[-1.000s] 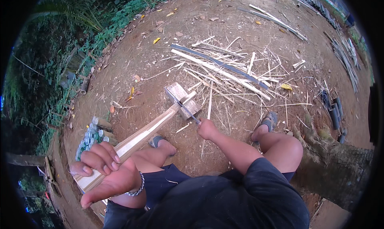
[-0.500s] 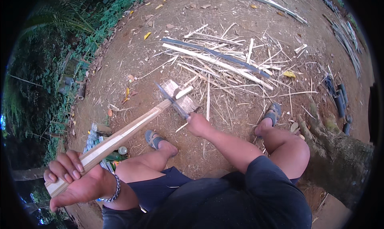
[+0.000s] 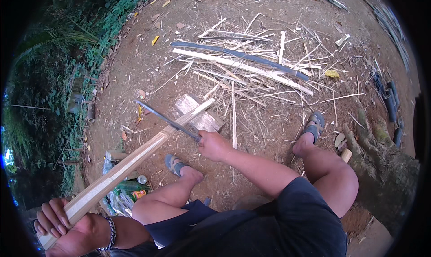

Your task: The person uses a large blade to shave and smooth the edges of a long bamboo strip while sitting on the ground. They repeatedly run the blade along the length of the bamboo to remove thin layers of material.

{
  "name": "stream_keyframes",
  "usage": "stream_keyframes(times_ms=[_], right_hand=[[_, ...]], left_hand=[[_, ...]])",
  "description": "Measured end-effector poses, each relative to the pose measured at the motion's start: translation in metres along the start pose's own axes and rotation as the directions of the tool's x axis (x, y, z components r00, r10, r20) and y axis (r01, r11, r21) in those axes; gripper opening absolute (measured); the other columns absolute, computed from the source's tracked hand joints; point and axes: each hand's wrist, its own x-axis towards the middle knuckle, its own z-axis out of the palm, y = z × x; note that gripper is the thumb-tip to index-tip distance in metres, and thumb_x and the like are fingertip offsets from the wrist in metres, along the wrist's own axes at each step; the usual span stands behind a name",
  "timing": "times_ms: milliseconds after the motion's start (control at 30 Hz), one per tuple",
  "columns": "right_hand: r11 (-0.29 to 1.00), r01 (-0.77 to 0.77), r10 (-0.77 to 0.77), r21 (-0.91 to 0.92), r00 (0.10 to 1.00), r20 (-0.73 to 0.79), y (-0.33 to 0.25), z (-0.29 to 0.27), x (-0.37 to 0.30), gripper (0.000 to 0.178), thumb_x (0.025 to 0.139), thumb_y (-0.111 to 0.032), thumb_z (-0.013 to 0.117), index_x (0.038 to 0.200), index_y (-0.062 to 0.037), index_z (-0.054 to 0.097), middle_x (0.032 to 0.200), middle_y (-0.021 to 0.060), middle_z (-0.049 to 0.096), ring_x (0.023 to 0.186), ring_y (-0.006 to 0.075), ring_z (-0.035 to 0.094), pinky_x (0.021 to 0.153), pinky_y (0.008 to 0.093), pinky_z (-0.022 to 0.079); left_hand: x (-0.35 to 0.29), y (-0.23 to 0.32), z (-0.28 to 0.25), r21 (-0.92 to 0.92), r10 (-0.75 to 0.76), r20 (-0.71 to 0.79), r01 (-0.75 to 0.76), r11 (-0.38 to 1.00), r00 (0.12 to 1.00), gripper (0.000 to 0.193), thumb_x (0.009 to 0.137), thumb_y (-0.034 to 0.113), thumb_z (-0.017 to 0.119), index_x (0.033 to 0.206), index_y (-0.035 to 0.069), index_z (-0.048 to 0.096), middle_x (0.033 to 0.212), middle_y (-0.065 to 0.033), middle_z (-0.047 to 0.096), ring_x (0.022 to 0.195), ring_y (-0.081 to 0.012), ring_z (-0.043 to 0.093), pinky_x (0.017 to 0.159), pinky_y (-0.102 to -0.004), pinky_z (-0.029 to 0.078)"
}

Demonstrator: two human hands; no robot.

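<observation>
My left hand (image 3: 67,228), at the lower left, is wrapped round the near end of a long split strip of bamboo (image 3: 119,171). The strip slants up to the right, pale along its middle and browner along the edges. Its far end lies over a short wooden block (image 3: 207,121) on the ground. In my right hand (image 3: 214,145) is the handle of a long-bladed knife (image 3: 164,117), mostly hidden by the fingers. The blade crosses the strip just short of the block and points to the upper left.
Beyond the block lies a pile of split strips and shavings (image 3: 251,86), with a long dark strip (image 3: 238,54) on top. Bottles (image 3: 130,185) stand by my left leg. A thick tree root (image 3: 381,176) is at the right; green plants (image 3: 107,28) line the left.
The knife has slid down along the strip toward me, its tip swinging left. My left hand and the strip have shifted down and left. The cut piece at the strip's far end now lies flatter.
</observation>
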Motion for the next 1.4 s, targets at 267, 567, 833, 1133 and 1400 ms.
stream_keyframes(times_ms=[267, 567, 833, 1133, 1400], right_hand=[[0.926, -0.341, 0.344, -0.163, 0.939, -0.014, 0.155, 0.024, 0.061, 0.03, 0.086, -0.021, 0.054, 0.106, 0.0003, 0.061, 0.104, 0.0232, 0.064, 0.098, 0.0366, 0.063, 0.085, 0.0437, 0.05], [0.84, -0.479, 0.529, 0.254, 0.827, -0.192, 0.156, 0.066, 0.011, 0.034, 0.087, -0.027, 0.052, 0.103, 0.0022, 0.06, 0.1, 0.0263, 0.063, 0.094, 0.0397, 0.062, 0.081, 0.0459, 0.049], [0.926, -0.293, 0.368, 0.239, 0.843, -0.392, 0.12, 0.043, -0.011, 0.021, 0.076, -0.019, 0.064, 0.085, -0.0003, 0.059, 0.08, 0.0176, 0.064, 0.074, 0.0302, 0.063, 0.068, 0.0408, 0.049], [0.992, -0.071, 0.091, 0.104, 0.975, -0.202, 0.007, 0.063, -0.07, 0.034, 0.078, -0.022, 0.06, 0.104, 0.0002, 0.057, 0.095, 0.0244, 0.064, 0.091, 0.0402, 0.062, 0.08, 0.0454, 0.048], [0.971, 0.236, -0.227, 0.04, 0.96, -0.161, -0.08, 0.083, -0.12, 0.024, 0.078, -0.019, 0.06, 0.093, -0.0008, 0.055, 0.081, 0.0228, 0.062, 0.08, 0.0402, 0.061, 0.072, 0.0451, 0.048]], left_hand=[[0.0, -0.004, 0.007, 0.121, 0.006, -0.008, -0.005, 0.993, 1.0, 0.053, 0.06, 0.044, 0.083, 0.073, 0.008, 0.045, 0.055, 0.0032, 0.038, 0.046, -0.0075, 0.038, 0.045, -0.0189, 0.034], [-0.039, -0.049, 0.025, 0.401, 0.321, -0.301, -0.186, 0.897, 0.898, 0.05, 0.09, 0.051, 0.055, 0.101, 0.004, 0.047, 0.07, -0.0005, 0.041, 0.057, -0.0083, 0.041, 0.049, -0.0213, 0.035], [-0.006, 0.049, -0.053, 0.071, 0.154, 0.06, -0.158, 0.985, 0.986, 0.07, 0.088, 0.057, 0.053, 0.127, 0.0, 0.045, 0.069, 0.0008, 0.035, 0.054, -0.0057, 0.032, 0.044, -0.0179, 0.027], [-0.023, 0.115, -0.06, 0.018, 0.24, 0.119, -0.243, 0.97, 0.964, 0.074, 0.085, 0.061, 0.054, 0.133, 0.004, 0.044, 0.064, 0.0036, 0.033, 0.048, -0.0035, 0.029, 0.042, -0.0174, 0.024], [-0.048, 0.135, -0.057, 0.005, 0.294, 0.144, -0.298, 0.955, 0.945, 0.077, 0.083, 0.065, 0.053, 0.134, 0.007, 0.043, 0.061, 0.004, 0.032, 0.045, -0.0037, 0.028, 0.041, -0.0177, 0.022]])
